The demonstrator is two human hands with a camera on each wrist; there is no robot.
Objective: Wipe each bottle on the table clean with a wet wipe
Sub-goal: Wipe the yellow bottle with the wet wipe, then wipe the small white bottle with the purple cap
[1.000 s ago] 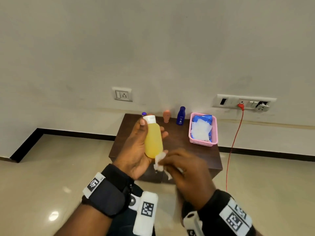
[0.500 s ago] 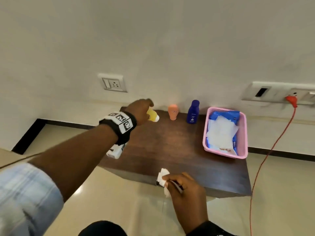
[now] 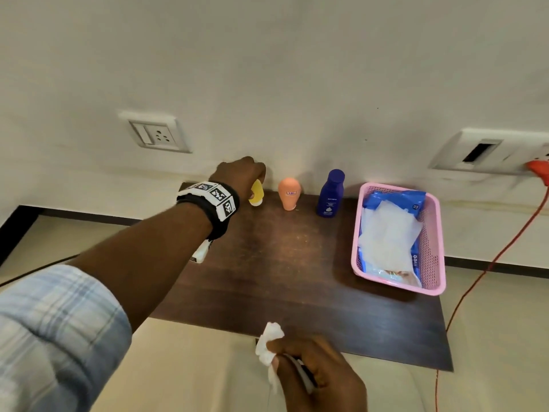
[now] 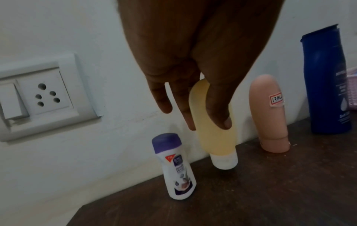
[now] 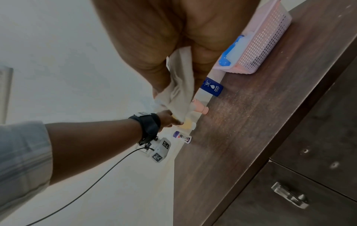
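My left hand (image 3: pixel 240 176) holds the yellow bottle (image 4: pixel 216 133) from above, white cap down, just at the back of the brown table (image 3: pixel 282 278) near the wall. A small white bottle with a purple cap (image 4: pixel 174 166) stands to its left. To its right stand a peach bottle (image 3: pixel 288 193) and a dark blue bottle (image 3: pixel 331 193). Near the table's front edge my right hand (image 3: pixel 315 373) grips a crumpled white wet wipe (image 3: pixel 269 346).
A pink basket (image 3: pixel 430 248) at the table's right holds a blue wipe pack with white wipes on top. Wall sockets sit above the table, and a red cable (image 3: pixel 490 263) hangs at the right. A drawer handle (image 5: pixel 289 195) shows below the tabletop.
My left hand has carried the yellow bottle from in front of me to the back of the table and turned it cap down. The right hand stays low with the wipe.
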